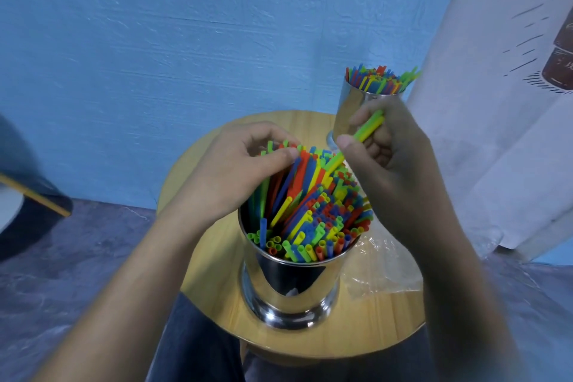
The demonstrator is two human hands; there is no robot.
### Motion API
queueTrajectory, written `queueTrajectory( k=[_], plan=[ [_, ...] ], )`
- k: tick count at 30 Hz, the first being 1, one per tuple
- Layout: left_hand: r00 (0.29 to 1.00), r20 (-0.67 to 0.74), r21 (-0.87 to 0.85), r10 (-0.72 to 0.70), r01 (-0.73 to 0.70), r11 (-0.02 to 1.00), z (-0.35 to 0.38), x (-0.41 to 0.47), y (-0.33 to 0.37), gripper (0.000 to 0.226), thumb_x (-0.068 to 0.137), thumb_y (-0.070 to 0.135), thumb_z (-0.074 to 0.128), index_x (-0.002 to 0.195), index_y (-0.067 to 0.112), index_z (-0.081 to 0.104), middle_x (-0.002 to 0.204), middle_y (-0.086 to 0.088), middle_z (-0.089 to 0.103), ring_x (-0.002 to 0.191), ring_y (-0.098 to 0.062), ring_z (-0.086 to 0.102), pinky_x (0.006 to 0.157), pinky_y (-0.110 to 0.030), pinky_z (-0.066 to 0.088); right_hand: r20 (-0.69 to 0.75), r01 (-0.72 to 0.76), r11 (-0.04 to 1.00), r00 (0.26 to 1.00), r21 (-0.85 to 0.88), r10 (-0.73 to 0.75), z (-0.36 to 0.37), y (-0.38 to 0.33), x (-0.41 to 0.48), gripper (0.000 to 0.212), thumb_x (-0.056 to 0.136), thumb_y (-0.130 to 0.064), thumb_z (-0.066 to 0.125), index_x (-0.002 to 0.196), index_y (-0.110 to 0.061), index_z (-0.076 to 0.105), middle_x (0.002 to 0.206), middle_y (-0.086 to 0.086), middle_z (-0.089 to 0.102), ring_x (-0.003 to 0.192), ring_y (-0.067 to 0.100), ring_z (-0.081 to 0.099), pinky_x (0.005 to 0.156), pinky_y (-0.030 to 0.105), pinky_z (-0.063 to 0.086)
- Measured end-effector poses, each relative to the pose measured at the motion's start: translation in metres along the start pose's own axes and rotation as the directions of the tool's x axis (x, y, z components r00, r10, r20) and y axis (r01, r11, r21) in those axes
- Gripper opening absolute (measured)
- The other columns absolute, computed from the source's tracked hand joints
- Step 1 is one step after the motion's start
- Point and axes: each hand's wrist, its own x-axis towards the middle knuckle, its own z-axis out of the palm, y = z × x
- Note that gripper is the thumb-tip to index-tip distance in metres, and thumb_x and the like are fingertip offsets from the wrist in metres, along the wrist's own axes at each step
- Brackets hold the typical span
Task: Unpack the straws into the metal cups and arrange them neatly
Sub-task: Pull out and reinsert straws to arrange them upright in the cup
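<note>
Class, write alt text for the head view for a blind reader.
A person's right hand holds green straws over a near metal cup packed with coloured straws, which the left hand grips at the tops. A second filled cup stands behind on the round wooden table.

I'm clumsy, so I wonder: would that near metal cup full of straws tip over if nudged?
Probably not easily: the near cup stands on a flared foot on the table. Its straws fan out above the rim, so a knock might spill some. The polished metal likely feels slippery.
</note>
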Motion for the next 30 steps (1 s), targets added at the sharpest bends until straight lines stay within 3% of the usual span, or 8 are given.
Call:
queueTrajectory(
  k=[2, 6, 10, 15, 19, 22, 26, 30],
  plan=[
    [1.000, 0.003, -0.002, 0.009, -0.009, 1.000, 0.000, 0.001, 0.000, 0.006, 0.093, 0.021, 0.072, 0.088, 0.022, 0.075, 0.091, -0.002, 0.076, 0.082, -0.021, 0.073, 0.076, -0.040, 0.061, 0.076, 0.002, 0.997, 0.997, -0.071, 0.004, 0.001, -0.002, 0.000, 0.007, 0.101, -0.032, 0.058, 0.097, -0.027, 0.056, 0.070, -0.008, 0.056, 0.062, 0.007, 0.055, 0.056, 0.034, 0.046],
    [0.999, 0.025, 0.022, 0.028, -0.028, 0.999, 0.000, 0.002, -0.001, 0.005, 0.093, 0.021, 0.072, 0.089, 0.019, 0.073, 0.092, -0.002, 0.075, 0.083, -0.024, 0.071, 0.075, -0.038, 0.059, 0.149, -0.004, 0.993, 0.989, -0.116, 0.022, 0.001, -0.006, 0.001, 0.032, 0.104, -0.039, 0.037, 0.089, -0.028, 0.063, 0.081, -0.012, 0.060, 0.079, 0.011, 0.062, 0.064, 0.030, 0.048],
    [0.997, 0.063, 0.049, 0.035, -0.038, 0.998, 0.000, 0.005, -0.003, 0.003, 0.093, 0.022, 0.073, 0.092, 0.020, 0.071, 0.093, -0.003, 0.075, 0.085, -0.026, 0.071, 0.074, -0.039, 0.059, 0.147, -0.007, 0.996, 0.989, -0.083, 0.019, 0.002, -0.002, 0.001, 0.016, 0.101, -0.035, 0.051, 0.093, -0.032, 0.064, 0.077, -0.013, 0.064, 0.075, 0.004, 0.064, 0.059, 0.021, 0.049],
    [0.998, 0.058, 0.102, 0.032, -0.038, 0.994, 0.001, 0.008, -0.007, 0.003, 0.093, 0.026, 0.074, 0.096, 0.025, 0.072, 0.091, 0.008, 0.075, 0.079, -0.008, 0.071, 0.069, -0.033, 0.057, 0.134, -0.027, 0.999, 0.990, -0.047, 0.033, 0.000, 0.005, 0.001, 0.010, 0.096, -0.027, 0.069, 0.088, -0.031, 0.064, 0.074, -0.013, 0.060, 0.065, 0.005, 0.054, 0.059, 0.025, 0.046],
    [0.996, 0.085, 0.154, 0.005, -0.018, 0.988, 0.001, 0.010, -0.004, 0.019, 0.086, 0.043, 0.068, 0.094, 0.029, 0.077, 0.089, 0.003, 0.076, 0.082, -0.021, 0.074, 0.076, -0.048, 0.061, 0.157, -0.026, 0.996, 0.987, -0.088, 0.040, 0.000, 0.004, 0.001, 0.014, 0.097, -0.039, 0.062, 0.085, -0.039, 0.067, 0.078, -0.017, 0.065, 0.074, 0.008, 0.062, 0.062, 0.035, 0.052],
    [0.996, 0.087, 0.197, 0.008, -0.025, 0.980, 0.001, 0.011, -0.001, 0.028, 0.082, 0.048, 0.065, 0.093, 0.024, 0.076, 0.087, -0.001, 0.076, 0.083, -0.027, 0.072, 0.076, -0.050, 0.059, 0.151, -0.011, 0.995, 0.988, -0.096, 0.026, -0.001, 0.003, 0.001, 0.016, 0.097, -0.043, 0.053, 0.089, -0.043, 0.067, 0.087, -0.013, 0.070, 0.085, 0.012, 0.067, 0.069, 0.042, 0.058],
    [0.996, 0.091, 0.187, 0.024, -0.041, 0.981, 0.002, 0.013, 0.000, 0.016, 0.093, 0.032, 0.074, 0.091, 0.016, 0.074, 0.088, -0.006, 0.075, 0.085, -0.032, 0.069, 0.077, -0.050, 0.057, 0.142, -0.022, 0.998, 0.989, -0.056, 0.030, -0.001, 0.005, 0.001, 0.014, 0.095, -0.039, 0.056, 0.090, -0.039, 0.069, 0.084, -0.018, 0.067, 0.081, 0.010, 0.066, 0.065, 0.027, 0.053],
    [0.995, 0.097, 0.136, 0.031, -0.044, 0.990, 0.002, 0.014, 0.003, 0.016, 0.090, 0.031, 0.077, 0.088, 0.016, 0.074, 0.091, -0.006, 0.073, 0.089, -0.031, 0.066, 0.079, -0.043, 0.054, 0.142, -0.023, 0.998, 0.989, -0.052, 0.030, -0.001, 0.006, 0.001, 0.013, 0.096, -0.037, 0.057, 0.091, -0.039, 0.069, 0.084, -0.014, 0.068, 0.081, 0.013, 0.067, 0.067, 0.037, 0.058]
  ],
)
